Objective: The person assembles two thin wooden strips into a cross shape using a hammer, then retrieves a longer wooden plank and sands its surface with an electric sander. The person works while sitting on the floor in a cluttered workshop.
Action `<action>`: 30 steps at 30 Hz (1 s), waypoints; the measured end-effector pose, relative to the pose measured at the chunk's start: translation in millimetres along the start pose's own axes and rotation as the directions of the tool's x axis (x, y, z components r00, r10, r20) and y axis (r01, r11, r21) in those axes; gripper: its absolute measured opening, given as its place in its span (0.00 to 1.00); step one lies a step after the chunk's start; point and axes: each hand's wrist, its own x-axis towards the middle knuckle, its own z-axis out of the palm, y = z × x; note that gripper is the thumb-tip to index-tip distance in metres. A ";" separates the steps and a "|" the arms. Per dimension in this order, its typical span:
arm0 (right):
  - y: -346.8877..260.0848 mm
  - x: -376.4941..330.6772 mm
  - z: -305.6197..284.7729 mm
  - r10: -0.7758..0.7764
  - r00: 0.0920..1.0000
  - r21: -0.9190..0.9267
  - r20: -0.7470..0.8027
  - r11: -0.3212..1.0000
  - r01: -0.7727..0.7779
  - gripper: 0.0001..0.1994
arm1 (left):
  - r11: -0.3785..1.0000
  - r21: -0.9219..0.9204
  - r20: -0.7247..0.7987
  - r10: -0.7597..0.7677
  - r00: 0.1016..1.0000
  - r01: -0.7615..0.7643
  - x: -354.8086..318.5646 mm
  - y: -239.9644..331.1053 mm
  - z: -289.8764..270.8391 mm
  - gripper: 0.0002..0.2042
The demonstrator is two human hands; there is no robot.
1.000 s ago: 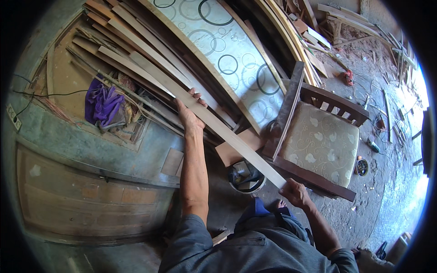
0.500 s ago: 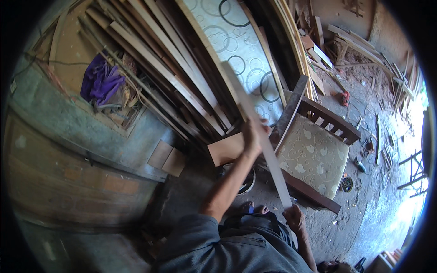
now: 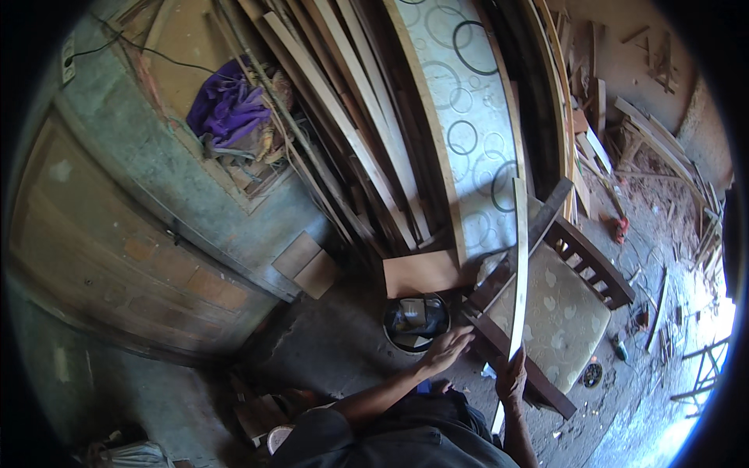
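A long pale wooden strip stands nearly upright in the view, its far end in front of the circle-patterned panel. My right hand is closed round the strip near its lower end. My left hand is off the strip, fingers stretched out and holding nothing, close to a round bucket with dark contents. Behind the strip is a dark wooden chair with a cream patterned seat, which the strip partly covers.
Many wooden boards lean at the back, beside a purple cloth. A brown board piece stands behind the bucket. To the left is a wooden door. A green-and-black tool and a small bowl lie right of the chair.
My left hand has let go of the strip and drawn back toward my body. The strip has swung more upright and to the right, still in my right hand. The view has shifted leftward.
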 end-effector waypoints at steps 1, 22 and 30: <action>-2.3 8.9 1.6 -0.130 0.991 -0.033 -0.039 0.991 0.129 0.36 | 0.999 0.024 -0.028 -0.033 0.999 0.034 -11.7 -5.6 -16.8 0.23; -157.5 34.7 123.8 -0.109 0.911 -0.067 0.397 0.987 0.148 0.37 | 0.927 -0.284 -0.547 0.052 0.835 -0.244 72.8 115.2 -198.2 0.18; -177.9 22.5 126.0 0.035 0.965 -0.324 0.259 0.945 0.052 0.39 | 0.901 -0.426 -0.502 -0.158 0.850 -0.084 124.1 127.1 -201.2 0.23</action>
